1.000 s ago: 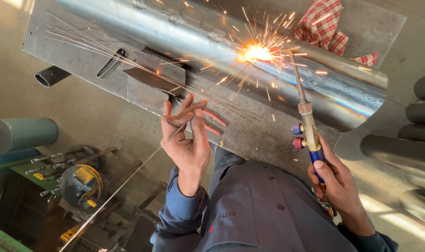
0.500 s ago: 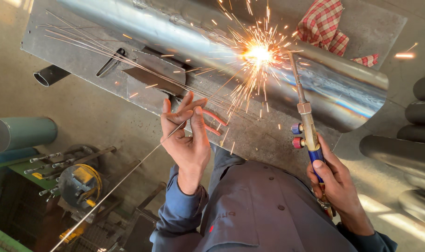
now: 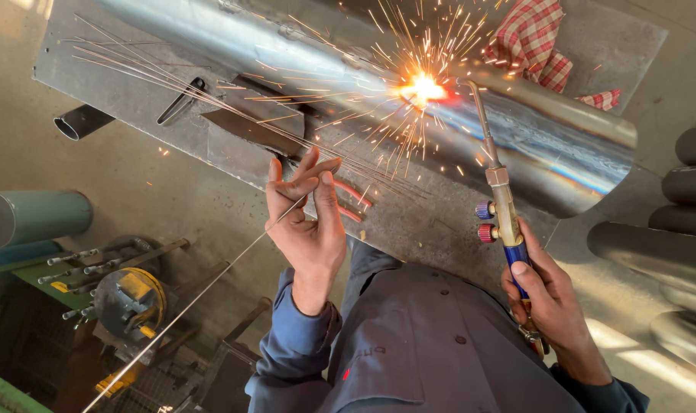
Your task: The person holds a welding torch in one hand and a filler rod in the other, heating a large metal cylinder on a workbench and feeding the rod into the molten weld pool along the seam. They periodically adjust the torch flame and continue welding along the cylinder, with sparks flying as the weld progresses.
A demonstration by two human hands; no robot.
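I see the steel pipe [image 3: 302, 53] lying shiny across the plate at 12 o'clock, sparks at the torch [image 3: 503, 206] tip. Right hand [image 3: 550, 302] is closed round the blue torch handle at 4 o'clock; left hand [image 3: 306, 226] pinches a thin filler rod [image 3: 195, 294]. Grey steel plate [image 3: 126, 99] on a concrete floor; checked rag [image 3: 535, 42] at 1 o'clock.

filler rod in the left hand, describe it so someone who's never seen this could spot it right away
Start at the big shiny metal pipe lying across the steel table, where sparks burst from the torch tip. Below it, the left hand pinches a filler rod. It is the one long thin wire running down past the wrist; the others lie fanned on the table.
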